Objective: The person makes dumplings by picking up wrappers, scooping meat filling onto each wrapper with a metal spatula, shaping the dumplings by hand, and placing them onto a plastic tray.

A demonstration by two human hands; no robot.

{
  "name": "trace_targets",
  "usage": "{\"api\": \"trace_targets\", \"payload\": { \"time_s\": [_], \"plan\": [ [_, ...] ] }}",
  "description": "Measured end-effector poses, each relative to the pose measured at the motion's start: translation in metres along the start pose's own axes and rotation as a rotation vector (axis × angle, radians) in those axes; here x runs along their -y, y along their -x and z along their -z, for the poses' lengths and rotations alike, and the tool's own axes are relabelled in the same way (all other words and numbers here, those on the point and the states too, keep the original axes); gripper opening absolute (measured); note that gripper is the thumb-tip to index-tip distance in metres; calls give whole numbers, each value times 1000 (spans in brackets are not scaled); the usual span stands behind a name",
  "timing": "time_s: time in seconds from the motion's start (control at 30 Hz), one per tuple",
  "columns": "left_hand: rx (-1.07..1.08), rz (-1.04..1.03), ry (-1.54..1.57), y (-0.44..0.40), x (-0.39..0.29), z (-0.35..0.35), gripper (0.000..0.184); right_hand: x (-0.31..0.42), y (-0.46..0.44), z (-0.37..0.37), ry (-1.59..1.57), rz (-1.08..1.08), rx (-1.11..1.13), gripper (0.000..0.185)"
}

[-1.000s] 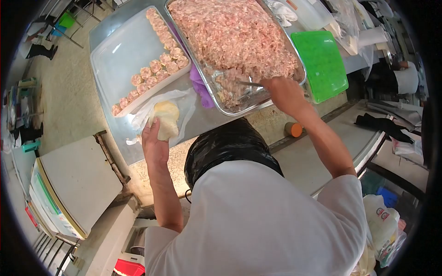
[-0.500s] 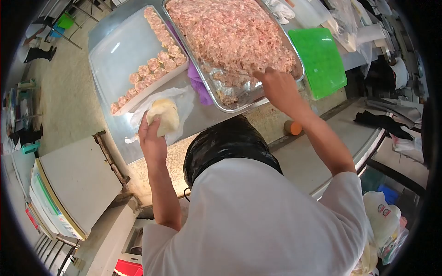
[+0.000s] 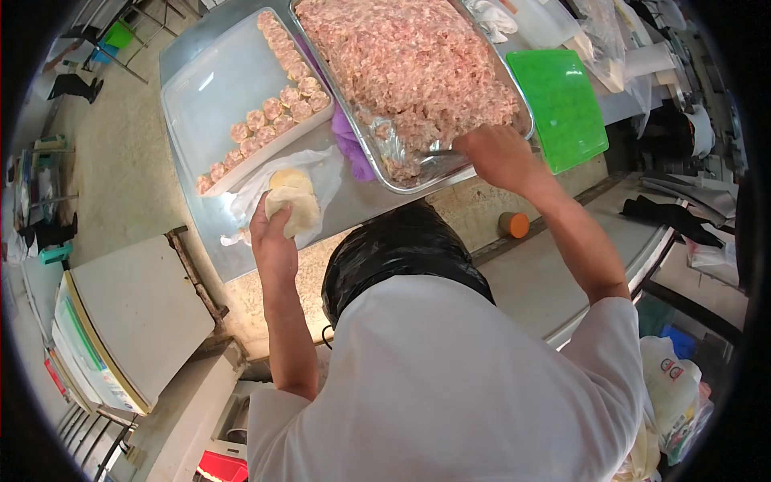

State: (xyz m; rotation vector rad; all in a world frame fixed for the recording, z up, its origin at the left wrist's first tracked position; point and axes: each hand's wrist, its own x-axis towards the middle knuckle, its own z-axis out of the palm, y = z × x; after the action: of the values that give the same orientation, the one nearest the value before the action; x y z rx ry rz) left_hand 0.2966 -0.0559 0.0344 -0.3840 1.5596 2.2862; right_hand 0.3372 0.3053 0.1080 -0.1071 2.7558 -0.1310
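My left hand (image 3: 275,239) holds a thin, round, pale dough wrapper (image 3: 299,212) between thumb and fingers. Just beyond it, a yellowish stack of wrappers (image 3: 289,178) lies on a white plastic sheet (image 3: 323,170). My right hand (image 3: 499,159) is closed at the near edge of a large metal tray (image 3: 411,191). From its fingers a thin metal utensil (image 3: 438,153) points left into the tray; its tip is hard to make out. Minced meat (image 3: 409,64) fills most of the tray, over a clear plastic lining.
Left of the meat, a translucent shallow tray (image 3: 201,100) holds rows of meat-filled dumplings (image 3: 271,109). A purple cloth (image 3: 350,149) lies between the trays. On the right is a green board (image 3: 558,108). An orange-lidded jar (image 3: 514,225) stands below the table's edge.
My right hand has moved slightly right and down along the tray, and the utensil now shows. My left hand has shifted a little right, uncovering the wrapper stack behind.
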Motion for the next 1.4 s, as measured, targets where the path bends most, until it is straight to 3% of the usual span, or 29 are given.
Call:
{"api": "trace_targets", "payload": {
  "time_s": [0.2, 0.3, 0.4, 0.5, 0.7, 0.8, 0.9, 1.0, 1.1, 1.17, 1.23, 1.27, 1.37, 1.4],
  "plan": [
    [-34, 18, 0, 5, -3, -7, 49, 4, -1, 8, -141, 92, 124, 14],
    [11, 13, 8, 3, 0, -4, 48, 0, -13, -15, -176, 102, -126, 19],
    [31, 1, 6, 2, 2, -7, 46, -9, -23, -38, -180, 147, -167, 14],
    [52, -11, 15, 5, -1, -11, 45, -23, -20, -30, -149, 283, -70, 12],
    [26, 81, 197, -1, 15, -11, 42, -7, -6, 8, -137, 265, 120, 7],
    [70, 140, 218, 1, 25, -21, 42, -8, 7, -3, -196, 222, 55, 17],
    [35, 220, 259, 2, 36, -35, 42, -16, 12, -19, -524, 271, 9, 17],
    [78, 251, 362, 2, 35, -55, 44, -5, 27, -9, -932, 18, 201, 21],
    [169, 266, 513, -2, 29, -81, 47, 31, 44, -12, -1269, -210, 108, 22],
    [181, 257, 639, -6, 20, -99, 48, 59, 38, -44, -1145, 19, -282, 30],
    [127, 247, 788, -9, 12, -116, 49, 77, 36, -55, -1021, 93, -461, 34],
    [220, 130, 770, -14, 20, -112, 49, 82, 37, -55, -971, 56, -443, 34],
    [187, 21, 754, -33, 46, -86, 48, 67, 38, -49, -887, 45, -394, 30],
    [71, 53, 726, -33, 38, -86, 48, 51, 42, -40, -813, 48, -377, 30]
  ]
}}
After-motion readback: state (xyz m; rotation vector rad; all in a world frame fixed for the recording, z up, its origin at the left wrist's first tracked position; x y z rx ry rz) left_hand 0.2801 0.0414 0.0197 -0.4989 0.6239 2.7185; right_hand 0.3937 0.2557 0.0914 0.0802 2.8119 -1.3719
